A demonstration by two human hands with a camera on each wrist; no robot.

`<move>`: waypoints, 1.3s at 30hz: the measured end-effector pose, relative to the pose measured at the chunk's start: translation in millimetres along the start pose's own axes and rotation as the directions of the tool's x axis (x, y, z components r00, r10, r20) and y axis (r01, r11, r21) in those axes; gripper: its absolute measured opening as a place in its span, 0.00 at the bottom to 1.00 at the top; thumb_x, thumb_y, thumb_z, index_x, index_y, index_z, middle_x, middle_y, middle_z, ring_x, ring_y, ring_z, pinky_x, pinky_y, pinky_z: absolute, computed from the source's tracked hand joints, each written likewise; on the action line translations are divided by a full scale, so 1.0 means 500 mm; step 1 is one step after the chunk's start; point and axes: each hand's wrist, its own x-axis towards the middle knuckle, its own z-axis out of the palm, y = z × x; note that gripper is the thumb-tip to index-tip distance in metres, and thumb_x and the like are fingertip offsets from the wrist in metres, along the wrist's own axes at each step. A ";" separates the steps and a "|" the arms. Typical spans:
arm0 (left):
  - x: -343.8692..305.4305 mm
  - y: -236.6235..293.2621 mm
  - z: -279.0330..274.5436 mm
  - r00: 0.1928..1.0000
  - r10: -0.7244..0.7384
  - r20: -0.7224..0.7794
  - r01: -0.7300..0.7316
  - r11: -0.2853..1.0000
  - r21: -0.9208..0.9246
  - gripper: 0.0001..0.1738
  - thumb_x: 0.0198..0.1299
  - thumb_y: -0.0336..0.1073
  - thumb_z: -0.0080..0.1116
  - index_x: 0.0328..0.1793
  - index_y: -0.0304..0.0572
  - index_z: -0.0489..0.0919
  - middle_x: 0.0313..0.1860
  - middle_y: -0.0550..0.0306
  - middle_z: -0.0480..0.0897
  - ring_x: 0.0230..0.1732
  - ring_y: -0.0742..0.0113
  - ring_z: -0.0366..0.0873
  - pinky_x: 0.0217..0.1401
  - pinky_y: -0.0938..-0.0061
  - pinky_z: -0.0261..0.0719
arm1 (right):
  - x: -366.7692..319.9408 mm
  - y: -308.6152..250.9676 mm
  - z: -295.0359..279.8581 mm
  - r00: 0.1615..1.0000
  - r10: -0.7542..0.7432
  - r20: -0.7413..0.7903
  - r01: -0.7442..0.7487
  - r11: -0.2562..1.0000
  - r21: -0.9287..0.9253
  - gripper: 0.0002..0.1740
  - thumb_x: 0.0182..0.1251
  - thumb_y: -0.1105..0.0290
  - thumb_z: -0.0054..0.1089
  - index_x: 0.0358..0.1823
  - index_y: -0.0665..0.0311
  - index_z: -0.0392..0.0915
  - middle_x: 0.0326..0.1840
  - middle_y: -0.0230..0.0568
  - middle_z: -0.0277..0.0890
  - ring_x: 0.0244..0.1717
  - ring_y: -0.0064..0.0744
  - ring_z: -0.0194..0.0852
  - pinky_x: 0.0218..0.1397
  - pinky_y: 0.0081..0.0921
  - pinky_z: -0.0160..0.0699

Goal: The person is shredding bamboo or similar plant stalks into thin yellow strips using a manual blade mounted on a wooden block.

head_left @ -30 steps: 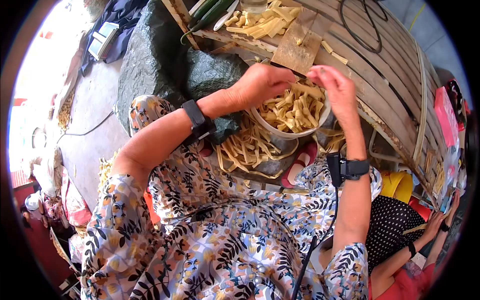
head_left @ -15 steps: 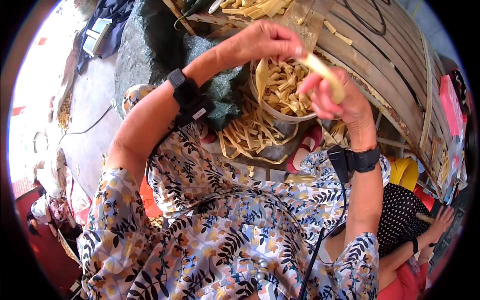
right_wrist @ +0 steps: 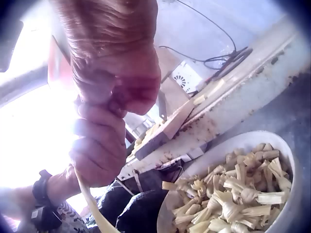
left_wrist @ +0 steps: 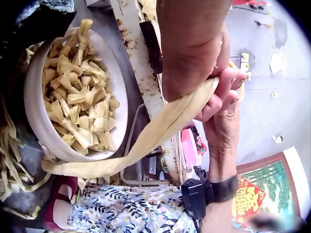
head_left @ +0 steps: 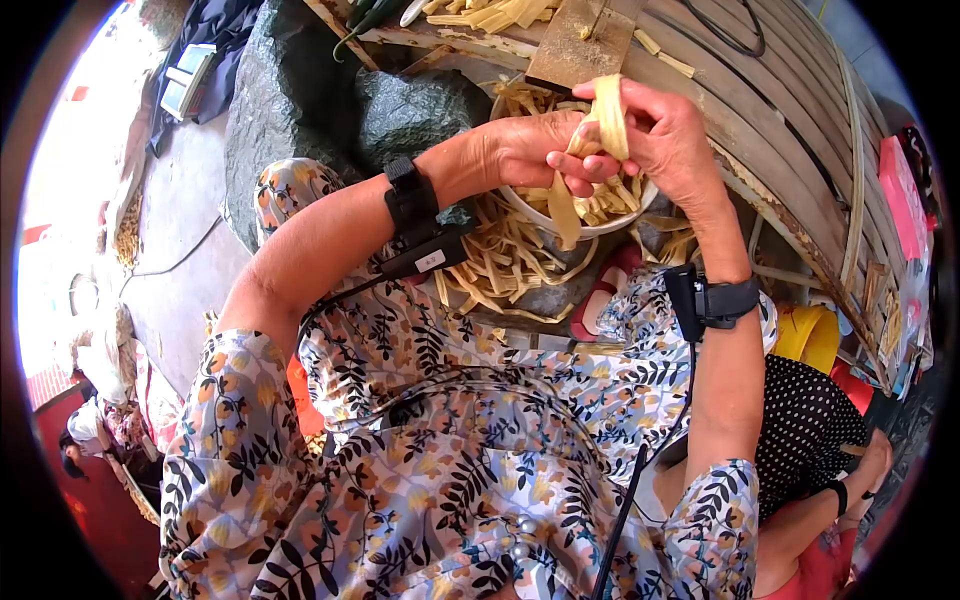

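Observation:
A pale yellow flat strip (head_left: 610, 115) loops over the fingers of my right hand (head_left: 668, 135), which holds it. My left hand (head_left: 535, 150) meets the right one and grips the same strip, its fingers curled. One long end of the strip (left_wrist: 165, 121) trails from the left hand down past the bowl's rim in the left wrist view. Both hands are above a white bowl (head_left: 535, 212) of short knotted strips (right_wrist: 233, 194). In the right wrist view the left hand (right_wrist: 97, 145) hides most of the loop.
Loose long strips (head_left: 500, 265) lie on the ground beside the bowl. A slatted wooden table (head_left: 770, 140) with a rusty edge stands beyond, bearing a wooden block (head_left: 585, 45) and more strips (head_left: 500, 14). Dark green plastic sheeting (head_left: 415, 115) is at the left; another person (head_left: 800, 540) sits at the right.
Half a second ago the hands stood apart with a strip stretched between them. Now they have come together, the strip looped over the right fingers and its end hanging down.

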 end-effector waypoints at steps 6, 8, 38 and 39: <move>0.020 0.003 -0.001 0.726 0.417 -0.547 -0.205 0.891 0.406 0.13 0.64 0.38 0.46 0.47 0.35 0.73 0.26 0.58 0.77 0.16 0.85 0.63 0.20 0.88 0.64 | 0.014 0.051 0.014 0.901 -0.274 -0.338 0.133 0.913 -0.386 0.13 0.54 0.66 0.61 0.41 0.62 0.78 0.22 0.32 0.74 0.23 0.26 0.75 0.25 0.24 0.68; 0.019 0.013 0.018 0.634 0.608 -0.479 -0.137 0.697 0.704 0.13 0.64 0.38 0.46 0.45 0.35 0.74 0.26 0.59 0.78 0.18 0.84 0.64 0.21 0.88 0.65 | 0.013 0.039 0.013 0.896 -0.201 -0.396 -0.029 0.863 -0.504 0.10 0.55 0.66 0.61 0.33 0.64 0.79 0.19 0.34 0.75 0.21 0.25 0.74 0.25 0.24 0.68; -0.063 0.003 0.009 0.853 0.228 -0.469 -0.021 0.914 0.405 0.14 0.65 0.40 0.45 0.38 0.37 0.75 0.17 0.74 0.57 0.18 0.83 0.50 0.20 0.86 0.49 | -0.018 0.075 0.001 0.965 0.245 -0.096 -0.170 0.858 0.486 0.21 0.59 0.59 0.59 0.49 0.64 0.74 0.39 0.34 0.75 0.38 0.18 0.72 0.38 0.15 0.77; -0.062 0.004 0.009 0.855 0.226 -0.467 -0.017 0.912 0.411 0.14 0.65 0.40 0.44 0.38 0.37 0.75 0.17 0.74 0.57 0.18 0.83 0.50 0.20 0.86 0.48 | -0.017 0.073 0.008 0.971 0.240 -0.007 -0.209 0.858 0.469 0.23 0.59 0.56 0.58 0.51 0.63 0.72 0.38 0.33 0.74 0.37 0.17 0.72 0.38 0.15 0.78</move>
